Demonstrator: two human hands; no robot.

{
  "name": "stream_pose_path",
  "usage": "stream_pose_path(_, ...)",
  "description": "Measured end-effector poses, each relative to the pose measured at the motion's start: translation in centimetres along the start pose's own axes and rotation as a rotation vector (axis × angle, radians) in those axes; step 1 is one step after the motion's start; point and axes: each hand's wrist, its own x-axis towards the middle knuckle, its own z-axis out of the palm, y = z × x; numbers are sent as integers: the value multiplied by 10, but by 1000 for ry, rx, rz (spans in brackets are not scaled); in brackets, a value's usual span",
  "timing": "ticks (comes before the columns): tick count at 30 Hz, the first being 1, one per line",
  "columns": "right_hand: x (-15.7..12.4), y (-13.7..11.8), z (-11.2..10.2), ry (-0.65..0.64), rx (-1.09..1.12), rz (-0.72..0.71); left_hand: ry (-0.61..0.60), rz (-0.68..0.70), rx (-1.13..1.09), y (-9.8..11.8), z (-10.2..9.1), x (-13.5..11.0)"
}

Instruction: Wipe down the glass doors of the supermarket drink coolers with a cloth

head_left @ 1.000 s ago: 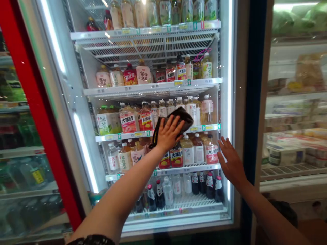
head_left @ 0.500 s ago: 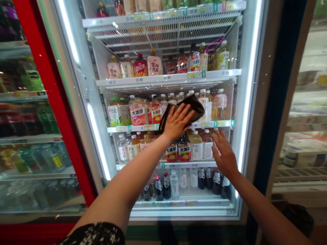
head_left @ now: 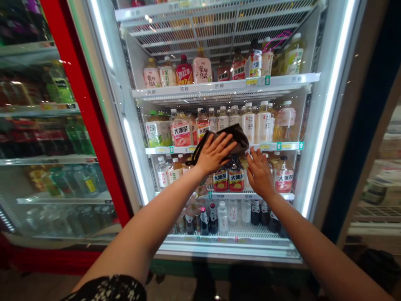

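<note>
A dark cloth (head_left: 239,138) lies against the glass door of a lit drinks fridge, in front of the shelved bottles. My left hand (head_left: 214,152) presses flat on it from the front, fingers spread, covering much of its lower left part. Close by on the right, my right hand (head_left: 259,172) is raised with its fingers stretched out and nothing in it. It appears to be at the glass, though contact is hard to tell. Behind the hands stand bottles of tea (head_left: 236,175), some hidden by my arms.
Shelves (head_left: 188,90) of bottled drinks fill the fridge behind the glass. Bright light strips (head_left: 327,113) run down both sides. A red-framed fridge (head_left: 84,121) stands on the left, and another stocked shelf unit (head_left: 380,167) on the right.
The view has shifted, so the fridge sits further right and higher. Against the shelves, my left hand and the cloth have slid left and slightly down. My right hand has moved left, closer to it.
</note>
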Motion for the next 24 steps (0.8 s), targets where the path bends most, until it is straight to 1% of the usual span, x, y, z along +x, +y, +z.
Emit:
stream_pose_path(1,0,-1,5,-10,-29,1,-42,104,-12,-2,-1,-8)
stream_pose_path(2,0,-1,10,-15,-59,2,-68,167,-17,-8,-4,-12)
stream_pose_path(3,-2,0,15,-15,-90,1,-73,172,-12,-18,-9,-13)
stream_pose_path(4,-3,1,19,-8,-120,-2,-55,120,0,-31,-15,-12)
stream_pose_path(5,-5,3,23,3,-146,-9,-17,19,18,-44,-20,-9)
stream_pose_path(7,-9,6,30,36,-188,-22,87,-254,54,-63,-27,-3)
stream_pose_path(8,-10,8,33,54,-204,-26,131,-368,66,-66,-28,-3)
stream_pose_path(9,-11,8,36,71,-217,-28,155,-436,72,-64,-26,-5)
stream_pose_path(10,-12,9,38,88,-227,-30,153,-440,73,-58,-22,-11)
stream_pose_path(11,-12,9,40,102,-234,-32,129,-374,70,-48,-17,-18)
stream_pose_path(12,-13,9,42,115,-240,-36,87,-249,64,-37,-12,-27)
stream_pose_path(14,-13,9,44,135,-246,-48,-24,114,43,-19,-4,-45)
stream_pose_path(15,-13,10,44,141,-247,-55,-71,275,31,-15,-3,-51)
stream_pose_path(16,-13,10,45,146,-247,-59,-101,387,21,-16,-3,-55)
stream_pose_path(17,-14,10,45,149,-249,-60,-109,428,17,-22,-6,-57)
stream_pose_path(18,-14,10,45,150,-250,-56,-97,396,19,-31,-10,-57)
stream_pose_path(19,-15,10,45,150,-250,-51,-70,301,28,-42,-14,-56)
stream_pose_path(20,-15,10,45,150,-249,-44,-33,162,42,-53,-18,-54)
stream_pose_path(22,-16,9,44,142,-245,-33,54,-174,73,-68,-23,-54)
stream_pose_path(23,-16,9,44,137,-243,-30,91,-316,83,-70,-24,-55)
stream_pose_path(24,-17,9,44,134,-241,-27,112,-401,87,-69,-23,-58)
